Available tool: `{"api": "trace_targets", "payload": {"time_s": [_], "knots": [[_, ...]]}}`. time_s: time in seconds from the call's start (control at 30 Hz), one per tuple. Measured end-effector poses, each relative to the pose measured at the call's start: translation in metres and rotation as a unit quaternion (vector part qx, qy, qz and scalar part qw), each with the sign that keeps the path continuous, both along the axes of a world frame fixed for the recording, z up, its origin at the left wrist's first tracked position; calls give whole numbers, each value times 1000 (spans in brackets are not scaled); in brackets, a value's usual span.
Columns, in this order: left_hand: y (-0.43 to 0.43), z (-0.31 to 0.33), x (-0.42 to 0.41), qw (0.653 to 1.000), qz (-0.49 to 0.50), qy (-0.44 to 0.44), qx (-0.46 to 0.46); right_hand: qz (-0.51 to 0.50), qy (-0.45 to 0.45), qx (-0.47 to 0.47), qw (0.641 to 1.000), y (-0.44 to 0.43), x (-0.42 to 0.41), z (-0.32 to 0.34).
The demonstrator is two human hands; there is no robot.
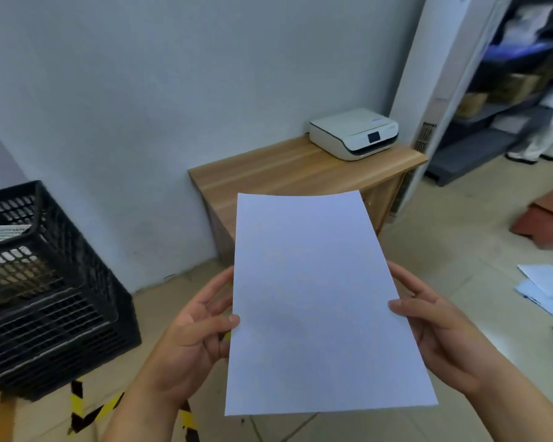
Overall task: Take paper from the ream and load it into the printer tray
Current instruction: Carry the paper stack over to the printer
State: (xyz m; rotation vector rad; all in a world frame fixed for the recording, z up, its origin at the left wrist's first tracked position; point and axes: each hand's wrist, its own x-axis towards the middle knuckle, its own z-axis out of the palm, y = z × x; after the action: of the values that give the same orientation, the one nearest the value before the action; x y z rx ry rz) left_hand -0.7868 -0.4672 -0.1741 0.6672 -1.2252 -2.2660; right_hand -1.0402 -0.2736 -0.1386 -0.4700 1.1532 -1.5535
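Observation:
I hold white paper (316, 301) flat in front of me, its long side pointing away. My left hand (192, 333) pinches its left edge, thumb on top. My right hand (441, 330) grips the right edge the same way. Whether it is one sheet or a thin stack I cannot tell. A white printer (353, 134) with a small dark screen sits at the far right end of a low wooden table (268, 170) against the wall, well beyond the paper. Its tray is shut or hidden from here. No ream is in view.
Stacked black plastic crates (45, 282) stand at the left. Yellow-black tape (87, 409) marks the tiled floor. Loose papers (546, 288) and a reddish folder (546, 218) lie on the floor at the right. A white column (434, 74) and grey shelving (508, 90) stand behind.

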Motion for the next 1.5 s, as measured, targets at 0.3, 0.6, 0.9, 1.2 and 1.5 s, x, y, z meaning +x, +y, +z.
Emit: {"api": "trace_targets", "payload": {"time_s": [0.3,0.6,0.9,1.2,1.5], "knots": [[-52,0,-158,985,-171,-21,-20,-107,30,8,994,13,-105,-10],[-73,7,-332,972,-222,-56,-44,-138,-30,-10,990,1,-258,-33],[-87,6,-460,987,-146,-70,15,-79,-28,14,996,-41,-423,-45],[-162,-11,-584,987,-132,-64,68,-81,-9,45,996,-112,-547,-53],[-271,-41,-753,975,-210,-72,13,-137,7,102,985,-189,-690,-37]]}}
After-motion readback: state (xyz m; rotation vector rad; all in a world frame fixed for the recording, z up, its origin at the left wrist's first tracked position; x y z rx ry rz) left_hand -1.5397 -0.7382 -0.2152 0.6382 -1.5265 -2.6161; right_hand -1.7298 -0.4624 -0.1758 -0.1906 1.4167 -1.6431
